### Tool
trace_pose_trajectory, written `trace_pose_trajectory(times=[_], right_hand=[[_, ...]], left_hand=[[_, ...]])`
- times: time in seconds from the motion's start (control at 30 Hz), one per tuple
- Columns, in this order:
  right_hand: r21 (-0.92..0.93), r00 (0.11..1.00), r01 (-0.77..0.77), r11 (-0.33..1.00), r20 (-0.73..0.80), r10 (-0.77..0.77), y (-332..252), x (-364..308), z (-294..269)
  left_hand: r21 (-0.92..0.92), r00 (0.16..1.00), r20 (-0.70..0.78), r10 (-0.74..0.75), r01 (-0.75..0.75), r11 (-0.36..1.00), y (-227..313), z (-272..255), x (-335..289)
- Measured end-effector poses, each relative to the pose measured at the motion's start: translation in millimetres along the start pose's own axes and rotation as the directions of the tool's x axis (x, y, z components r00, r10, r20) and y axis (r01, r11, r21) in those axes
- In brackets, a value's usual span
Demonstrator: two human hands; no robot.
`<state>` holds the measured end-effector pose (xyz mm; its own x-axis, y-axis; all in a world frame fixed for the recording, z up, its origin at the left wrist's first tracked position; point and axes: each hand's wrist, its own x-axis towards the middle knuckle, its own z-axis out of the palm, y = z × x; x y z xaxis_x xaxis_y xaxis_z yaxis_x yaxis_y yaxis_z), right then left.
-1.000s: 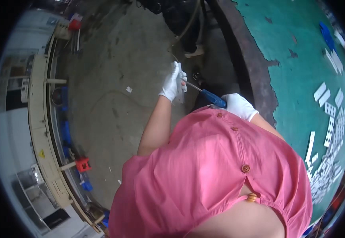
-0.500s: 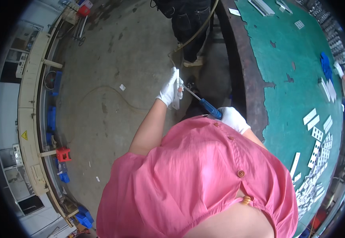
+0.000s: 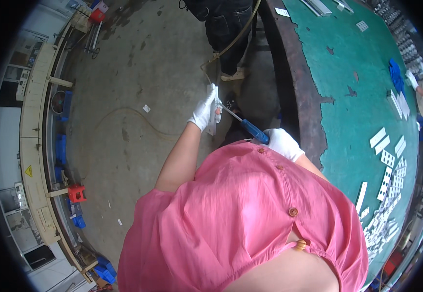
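My left hand [image 3: 201, 114], in a white glove, is closed around a narrow, pale flat strip [image 3: 212, 128] held out in front of my body, its long side pointing away from me. Close to my waist, my white-gloved right hand [image 3: 285, 145] grips the blue handle of a tool [image 3: 255, 130] with a long, thin metal shaft. The shaft slants up and left, its far end at the strip beside my left fingertips. Whether the tip touches the strip is too small to tell, as is the exact kind of tool.
A green-topped table [image 3: 340, 141] with a worn dark edge stands to my right, with many white plates [image 3: 386, 182] on it. Ahead stands a person in dark trousers [image 3: 228, 36], a hose [image 3: 240, 36] alongside. Another person's gloved hand [image 3: 412, 80] is across the table. Blue bins [image 3: 61, 148] line the left.
The whole view has shifted slightly. The strip looks turned a little in my left hand. Both hands keep their grips, and the tool stays at nearly the same slant.
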<state>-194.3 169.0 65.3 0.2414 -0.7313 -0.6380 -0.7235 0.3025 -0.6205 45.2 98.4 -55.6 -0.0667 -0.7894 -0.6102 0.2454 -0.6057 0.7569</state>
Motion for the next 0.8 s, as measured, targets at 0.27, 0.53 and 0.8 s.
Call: trace_pose_trajectory(times=[0.27, 0.53, 0.8], right_hand=[[-0.095, 0.995, 0.095, 0.991, -0.023, -0.098, 7.4, 5.4, -1.6], [-0.079, 0.989, 0.146, 0.986, -0.012, -0.147, 22.8, 10.1, 3.6], [-0.022, 0.991, 0.131, 0.991, 0.044, -0.13, 17.8, 3.4, -1.1]], left_hand=[[0.035, 0.999, -0.002, -0.043, 0.043, 0.998, 9.1, 8.3, -7.9], [0.025, 0.999, 0.046, -0.008, 0.007, 1.0, -14.1, -8.4, 8.8], [0.039, 0.999, 0.038, 0.029, -0.031, 0.999, -16.6, -14.3, 14.9]])
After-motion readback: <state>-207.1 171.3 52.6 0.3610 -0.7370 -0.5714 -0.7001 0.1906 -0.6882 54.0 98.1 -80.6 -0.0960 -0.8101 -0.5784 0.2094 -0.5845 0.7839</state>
